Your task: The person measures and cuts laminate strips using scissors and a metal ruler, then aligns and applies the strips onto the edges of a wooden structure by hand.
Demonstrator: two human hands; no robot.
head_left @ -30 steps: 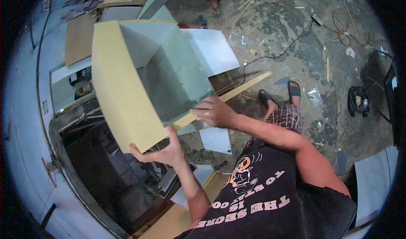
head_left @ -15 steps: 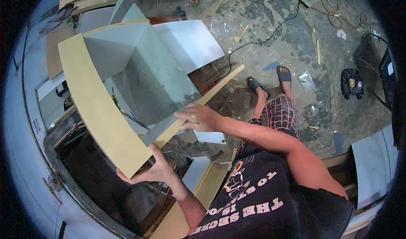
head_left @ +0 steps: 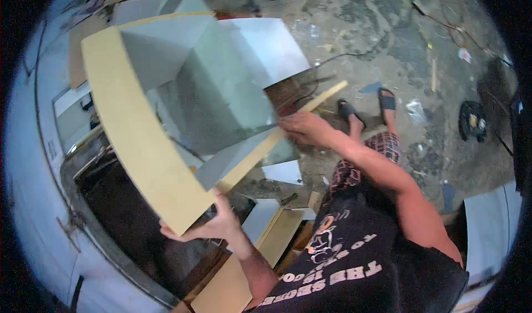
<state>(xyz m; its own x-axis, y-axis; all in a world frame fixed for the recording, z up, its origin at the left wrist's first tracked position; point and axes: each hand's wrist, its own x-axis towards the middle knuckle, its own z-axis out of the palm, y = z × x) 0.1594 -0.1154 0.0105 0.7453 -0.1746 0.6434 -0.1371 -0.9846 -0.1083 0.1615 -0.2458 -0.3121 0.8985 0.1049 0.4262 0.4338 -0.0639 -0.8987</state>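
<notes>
A large open box of pale grey-green panels (head_left: 244, 97) stands before me. A wide cream board (head_left: 141, 130) runs along its left side, and a narrow cream strip (head_left: 254, 159) lies along its near edge, its far end sticking out past the box corner. With the thumb on top and fingers beneath, my left hand (head_left: 213, 221) grips the board's near corner, where the strip meets it. My right hand (head_left: 307, 130) is closed over the strip beside the box's right corner; its fingertips are blurred. Inside the box a slim dark thing is partly seen.
A white panel (head_left: 271, 49) lies beyond the box. Below the board is a dark recess (head_left: 133, 213) with a grey rim. Cream boards (head_left: 224, 282) lie near my left forearm. To the right are a black bundle (head_left: 472, 121), cables (head_left: 463, 30) and scraps on the concrete floor.
My right hand has slid along the strip, away from my left hand, to the box's right corner. My left hand keeps its grip. The whole view has shifted slightly.
</notes>
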